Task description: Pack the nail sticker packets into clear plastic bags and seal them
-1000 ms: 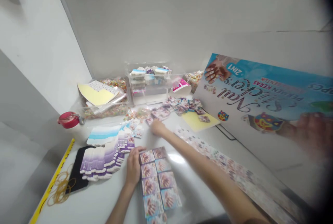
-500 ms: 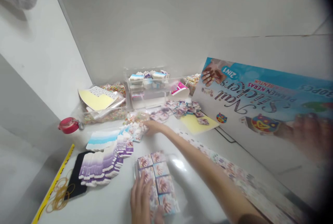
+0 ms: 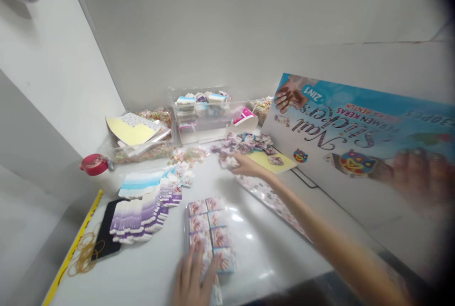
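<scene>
My left hand [image 3: 194, 275] lies on two columns of small picture-printed packets [image 3: 221, 237], its fingers spread flat over the left column. A clear plastic sheet or bag seems to surround these packets. Farther up, my right hand [image 3: 245, 165] reaches to the near left edge of a loose pile of similar small packets [image 3: 249, 142]. Its fingers are closed over a few packets there, slightly blurred. Fanned rows of purple-and-white cards [image 3: 133, 223] and blue-and-white cards [image 3: 140, 184] lie left of my hands.
A "Nail Stickers" board [image 3: 341, 140] leans at the right. Behind stand a clear box [image 3: 202, 123] of card stacks and a tray [image 3: 142, 154] of colourful pieces. A red-lidded bottle [image 3: 95, 166], a black pad [image 3: 106, 237] and rubber bands [image 3: 84, 254] are at the left.
My right hand has moved right, from beside the colourful pieces to the loose packet pile. My left hand has slid slightly down and left over the columned packets. The view has shifted a little.
</scene>
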### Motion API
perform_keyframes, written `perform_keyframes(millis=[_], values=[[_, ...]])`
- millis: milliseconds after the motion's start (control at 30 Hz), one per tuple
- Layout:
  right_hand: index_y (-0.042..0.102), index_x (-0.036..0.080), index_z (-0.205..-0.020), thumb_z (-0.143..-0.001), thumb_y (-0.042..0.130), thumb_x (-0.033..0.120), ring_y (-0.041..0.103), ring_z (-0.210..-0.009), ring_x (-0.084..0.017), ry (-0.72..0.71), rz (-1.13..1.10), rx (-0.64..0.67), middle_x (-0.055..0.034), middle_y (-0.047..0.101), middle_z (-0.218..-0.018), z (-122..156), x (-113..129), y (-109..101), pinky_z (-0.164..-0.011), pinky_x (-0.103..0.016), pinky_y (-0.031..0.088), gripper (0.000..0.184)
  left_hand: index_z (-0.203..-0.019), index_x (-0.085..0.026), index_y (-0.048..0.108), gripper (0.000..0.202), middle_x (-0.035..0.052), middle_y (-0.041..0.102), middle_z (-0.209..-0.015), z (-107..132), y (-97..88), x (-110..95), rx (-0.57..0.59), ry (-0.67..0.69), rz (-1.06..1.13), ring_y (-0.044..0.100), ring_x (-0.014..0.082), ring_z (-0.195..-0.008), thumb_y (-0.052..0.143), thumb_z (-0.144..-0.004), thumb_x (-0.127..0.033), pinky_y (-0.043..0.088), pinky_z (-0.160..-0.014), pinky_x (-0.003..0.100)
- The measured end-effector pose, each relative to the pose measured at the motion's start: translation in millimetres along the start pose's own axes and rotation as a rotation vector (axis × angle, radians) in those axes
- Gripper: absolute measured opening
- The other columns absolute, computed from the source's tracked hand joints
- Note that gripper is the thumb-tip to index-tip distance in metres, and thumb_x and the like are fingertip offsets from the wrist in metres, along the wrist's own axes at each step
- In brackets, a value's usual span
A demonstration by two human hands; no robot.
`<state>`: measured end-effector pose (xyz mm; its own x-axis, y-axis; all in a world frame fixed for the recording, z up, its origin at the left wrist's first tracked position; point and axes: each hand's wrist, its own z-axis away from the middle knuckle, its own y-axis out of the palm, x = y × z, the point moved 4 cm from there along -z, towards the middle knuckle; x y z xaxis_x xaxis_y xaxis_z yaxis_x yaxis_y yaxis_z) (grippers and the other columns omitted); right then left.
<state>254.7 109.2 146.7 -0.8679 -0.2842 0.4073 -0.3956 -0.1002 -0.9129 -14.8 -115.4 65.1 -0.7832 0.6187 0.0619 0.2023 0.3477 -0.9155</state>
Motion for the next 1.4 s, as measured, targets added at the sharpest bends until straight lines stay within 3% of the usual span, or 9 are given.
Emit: perform_keyframes(millis=[67, 167, 267, 367, 533, 633, 733, 1033, 1400], values=[[0.04, 0.018, -0.132, -0.077, 0.053, 0.02, 0.056, -0.103, -0.02, 0.014, -0.06, -0.017, -0.0087, 0.055, -0.125, 32, 10, -7, -0.083, -0.025, 0.043, 0.056, -0.143, -0.03, 0.03, 0.093, 0.0123, 0.039, -0.145, -11, -6.0, 17, 0.124, 0.014, 0.052, 0.045, 0.0344, -0.126, 0.077, -0.062, -0.027, 0.048, -0.091, 0.046], [0.048, 0.019, -0.122, -0.075, 0.058, 0.025, 0.057, -0.094, -0.022, 0.068, -0.176, 0.06, -0.0078, 0.06, -0.114, 84, 26, 1, -0.076, -0.027, 0.044, 0.049, -0.142, -0.028, 0.031, 0.088, 0.0102, 0.037, -0.147, -27, -12.6, 40, 0.179, -0.032, 0.096, 0.041, 0.0303, -0.13, 0.073, -0.065, -0.015, 0.043, -0.098, 0.047], [0.057, 0.023, -0.104, -0.07, 0.058, 0.019, 0.057, -0.081, -0.02, 0.071, -0.233, 0.213, -0.0049, 0.062, -0.098, 130, 47, 33, -0.067, -0.027, 0.044, 0.034, -0.141, -0.029, 0.032, 0.072, 0.0068, 0.039, -0.146, -35, -15.0, 52, 0.178, -0.07, 0.127, 0.038, 0.0246, -0.133, 0.056, -0.077, -0.006, 0.037, -0.104, 0.044], [0.058, 0.024, -0.093, -0.066, 0.059, 0.014, 0.054, -0.085, -0.021, -0.001, -0.264, 0.229, -0.0042, 0.06, -0.095, 157, 71, 76, -0.072, -0.03, 0.043, 0.028, -0.141, -0.031, 0.032, 0.066, 0.0065, 0.038, -0.146, -29, -17.7, 47, 0.123, -0.128, 0.132, 0.034, 0.024, -0.134, 0.042, -0.082, -0.003, 0.032, -0.107, 0.044], [0.054, 0.024, -0.108, -0.062, 0.059, 0.009, 0.05, -0.096, -0.025, -0.041, -0.31, 0.112, -0.0064, 0.057, -0.103, 163, 107, 128, -0.081, -0.036, 0.042, 0.048, -0.124, -0.019, 0.048, 0.042, 0.0172, 0.048, -0.124, -3, -18.5, 5, -0.119, -0.417, 0.251, 0.05, 0.0301, -0.114, 0.052, -0.082, -0.02, 0.047, -0.089, 0.047], [0.046, 0.022, -0.118, -0.063, 0.061, 0.011, 0.048, -0.103, -0.025, -0.001, -0.467, 0.09, -0.0086, 0.052, -0.113, 164, 115, 132, -0.086, -0.037, 0.043, 0.059, -0.107, -0.015, 0.048, 0.032, 0.0146, 0.053, -0.103, 4, -11.6, -18, -0.21, -0.537, 0.389, 0.058, 0.0264, -0.097, 0.058, -0.08, -0.031, 0.053, -0.078, 0.04], [0.04, 0.025, -0.125, -0.068, 0.06, 0.015, 0.053, -0.098, -0.022, 0.032, -0.647, 0.152, -0.0067, 0.052, -0.112, 167, 109, 132, -0.084, -0.033, 0.046, 0.061, -0.099, -0.018, 0.046, 0.028, 0.0088, 0.057, -0.089, 0, -4.8, -23, -0.176, -0.588, 0.449, 0.062, 0.0222, -0.081, 0.059, -0.081, -0.034, 0.054, -0.068, 0.034], [0.055, 0.028, -0.113, -0.071, 0.059, 0.015, 0.058, -0.094, -0.022, -0.008, -0.585, 0.117, -0.0042, 0.058, -0.106, 158, 102, 147, -0.08, -0.032, 0.046, 0.044, -0.074, -0.022, 0.051, 0.015, 0.0008, 0.059, -0.063, -11, -11.3, -16, -0.042, -0.423, 0.351, 0.061, 0.0159, -0.057, 0.045, -0.087, -0.016, 0.044, -0.052, 0.025], [0.043, 0.021, -0.121, -0.072, 0.057, 0.012, 0.056, -0.095, -0.02, 0.12, -0.725, -0.005, -0.0071, 0.051, -0.108, 166, 131, 154, -0.082, -0.031, 0.047, 0.052, -0.071, -0.021, 0.052, 0.027, -0.0002, 0.058, -0.06, -5, -16.4, -22, -0.104, -0.386, 0.293, 0.059, 0.0136, -0.056, 0.035, -0.091, -0.012, 0.04, -0.051, 0.024]])
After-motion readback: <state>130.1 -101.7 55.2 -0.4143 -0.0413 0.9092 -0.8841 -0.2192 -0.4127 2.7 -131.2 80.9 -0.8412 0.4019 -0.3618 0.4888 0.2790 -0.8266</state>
